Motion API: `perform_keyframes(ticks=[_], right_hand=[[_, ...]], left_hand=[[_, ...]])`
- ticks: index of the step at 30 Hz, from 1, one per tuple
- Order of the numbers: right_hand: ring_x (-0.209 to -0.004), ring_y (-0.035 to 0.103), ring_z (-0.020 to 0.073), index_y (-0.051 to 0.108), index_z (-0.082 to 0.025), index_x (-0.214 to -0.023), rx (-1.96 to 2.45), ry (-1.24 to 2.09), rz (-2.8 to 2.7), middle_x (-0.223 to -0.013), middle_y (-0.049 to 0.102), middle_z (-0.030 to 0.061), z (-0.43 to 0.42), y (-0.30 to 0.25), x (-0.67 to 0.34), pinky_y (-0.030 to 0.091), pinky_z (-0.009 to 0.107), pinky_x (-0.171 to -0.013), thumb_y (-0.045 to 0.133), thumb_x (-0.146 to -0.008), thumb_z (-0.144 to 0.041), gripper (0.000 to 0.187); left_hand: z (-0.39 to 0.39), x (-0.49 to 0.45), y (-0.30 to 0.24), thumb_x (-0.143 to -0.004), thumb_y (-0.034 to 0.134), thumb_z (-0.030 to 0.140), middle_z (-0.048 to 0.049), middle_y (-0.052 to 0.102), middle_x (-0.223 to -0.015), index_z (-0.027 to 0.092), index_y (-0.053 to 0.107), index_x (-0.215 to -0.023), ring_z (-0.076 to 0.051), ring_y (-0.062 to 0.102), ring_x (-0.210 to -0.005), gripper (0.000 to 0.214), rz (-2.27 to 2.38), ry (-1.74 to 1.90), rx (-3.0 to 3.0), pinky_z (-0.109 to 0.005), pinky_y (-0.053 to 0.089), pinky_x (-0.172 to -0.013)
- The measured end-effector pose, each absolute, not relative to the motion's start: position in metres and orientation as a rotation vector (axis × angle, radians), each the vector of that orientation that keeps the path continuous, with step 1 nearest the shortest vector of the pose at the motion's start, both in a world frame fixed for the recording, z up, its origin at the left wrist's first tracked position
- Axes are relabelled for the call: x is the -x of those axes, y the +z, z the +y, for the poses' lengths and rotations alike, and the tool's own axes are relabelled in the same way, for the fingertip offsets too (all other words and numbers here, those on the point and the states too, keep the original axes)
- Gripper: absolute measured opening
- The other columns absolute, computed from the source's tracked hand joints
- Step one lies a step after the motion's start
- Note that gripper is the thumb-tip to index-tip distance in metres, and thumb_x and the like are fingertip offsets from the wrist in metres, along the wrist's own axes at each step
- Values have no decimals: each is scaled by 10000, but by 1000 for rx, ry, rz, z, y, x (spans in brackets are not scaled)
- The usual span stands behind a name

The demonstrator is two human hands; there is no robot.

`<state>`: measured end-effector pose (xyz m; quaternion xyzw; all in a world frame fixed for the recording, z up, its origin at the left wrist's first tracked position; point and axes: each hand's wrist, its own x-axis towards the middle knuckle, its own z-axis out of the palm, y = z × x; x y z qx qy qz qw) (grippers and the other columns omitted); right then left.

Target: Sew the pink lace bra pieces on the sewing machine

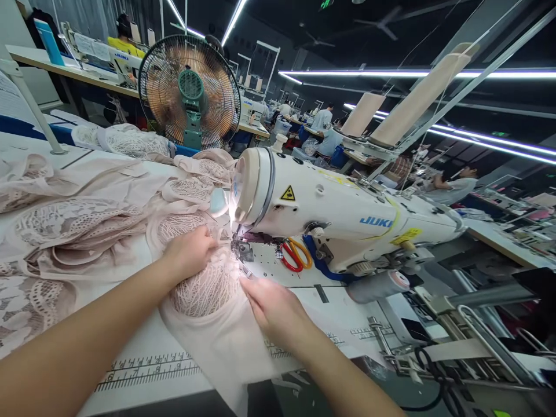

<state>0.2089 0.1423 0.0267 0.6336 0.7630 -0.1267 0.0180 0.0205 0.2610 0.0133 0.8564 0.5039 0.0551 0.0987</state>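
Observation:
A pale pink lace bra point(204, 294) lies at the needle area of a white sewing machine point(321, 197), lit by a small lamp. My left hand point(191, 252) is closed on the bra's cup just left of the needle, its fingertips partly hidden. Right of the cup, my right hand point(273, 307) pinches the fabric edge between thumb and fingers, close in front of the presser foot point(244, 250). A plain panel of the bra hangs toward the table's front edge.
More lace bras point(78, 226) are heaped at the left. Red and orange scissors point(295, 255) lie under the machine arm. A thread cone point(377, 288) rests at the right, a caged fan point(191, 92) stands behind, and a ruler scale point(147, 368) runs along the front.

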Motion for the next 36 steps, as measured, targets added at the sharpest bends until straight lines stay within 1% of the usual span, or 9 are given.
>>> perform_keyframes(ticks=[2, 4, 6, 8, 10, 14, 20, 29, 36], right_hand=[[-734, 540, 178, 538, -286, -1313, -1870, -328, 2406, -871, 625, 53, 134, 22, -214, 265, 268, -538, 413, -852, -145, 498], [-697, 506, 172, 527, -295, -1328, -1798, -311, 2428, -837, 603, 48, 129, 17, -217, 226, 271, -519, 441, -827, -138, 532], [-678, 491, 169, 510, -302, -1349, -1777, -309, 2437, -827, 599, 47, 127, 13, -219, 209, 273, -512, 450, -830, -151, 544], [-683, 499, 170, 493, -310, -1365, -1785, -307, 2434, -830, 604, 47, 129, 10, -220, 205, 273, -509, 456, -831, -155, 557], [-699, 522, 176, 473, -314, -1380, -1787, -302, 2419, -840, 614, 47, 133, 10, -220, 208, 274, -508, 462, -827, -151, 576], [-755, 580, 205, 438, -303, -1403, -1767, -313, 2378, -873, 647, 60, 144, 16, -216, 242, 271, -509, 487, -818, -175, 601], [-770, 639, 233, 425, -264, -1410, -1779, -364, 2313, -918, 696, 85, 162, 26, -209, 358, 277, -528, 481, -833, -183, 585], [-783, 682, 291, 256, -172, -1498, -1776, -428, 2136, -875, 726, 125, 179, 40, -191, 461, 328, -557, 536, -757, -78, 798], [-778, 690, 290, 193, -152, -1512, -1824, -424, 2077, -835, 727, 121, 180, 40, -184, 498, 343, -600, 561, -734, -46, 867]], left_hand=[[253, -15, 21, -863, 397, 187, -117, 556, -1193, 199, 693, -1005, -305, 588, -1027, 328, 1479, 194, -2564, -378, 480, -749], [241, -11, 30, -861, 486, 321, -148, 542, -1250, 174, 661, -1083, -345, 545, -1108, 319, 1353, 144, -2604, -445, 474, -861], [228, -8, 38, -755, 633, 493, -176, 501, -1342, 175, 554, -1277, -401, 446, -1235, 617, 1246, -61, -2582, -533, 436, -944], [220, -7, 42, -636, 727, 536, -193, 357, -1482, 181, 409, -1415, -442, 278, -1358, 912, 1283, -344, -2490, -610, 412, -954], [218, -8, 44, -618, 741, 503, -189, 221, -1549, 178, 348, -1454, -446, 155, -1410, 979, 1371, -491, -2418, -646, 414, -930], [227, -7, 38, -617, 733, 473, -176, 246, -1543, 182, 390, -1436, -451, 181, -1404, 934, 1443, -378, -2410, -629, 442, -917], [252, 0, 22, -700, 670, 507, -141, 231, -1557, 125, 333, -1463, -452, 247, -1376, 918, 1555, -286, -2474, -544, 369, -1048], [292, 13, 8, -793, 587, 465, -180, 241, -1544, 108, 333, -1440, -333, 282, -1391, 781, 1453, 33, -2577, -428, 283, -1130], [305, 10, 7, -848, 576, 482, -182, 372, -1434, 124, 456, -1302, -345, 373, -1301, 591, 1535, 301, -2692, -413, 398, -1015]])
